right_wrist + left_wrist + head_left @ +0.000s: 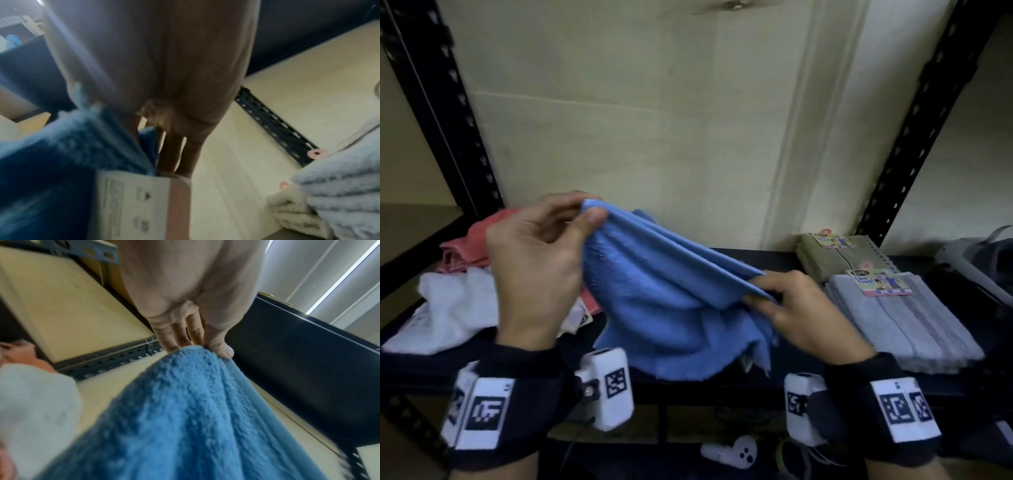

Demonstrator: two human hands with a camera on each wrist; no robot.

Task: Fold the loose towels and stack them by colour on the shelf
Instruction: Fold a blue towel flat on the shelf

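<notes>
Above the shelf point(756, 255), the left hand point(534, 260) and right hand point(804, 315) each pinch a top corner of the blue towel point(671, 301), probably stretching it flat to fold. Folded towels point(900, 318) wait right.

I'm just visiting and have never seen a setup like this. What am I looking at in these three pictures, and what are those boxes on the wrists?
No machine here: a person wears three cameras. The big picture comes from one on the head, looking down at both hands. The boxes on the wrists are the other two cameras; each looks along its hand at the fingers.

The left hand and right hand each pinch an edge of a blue towel, held up over a dark shelf. A card label hanging from it shows in the right wrist picture.

On the shelf lie loose pink and white towels at the left. At the right are folded, labelled green and grey towels.
</notes>
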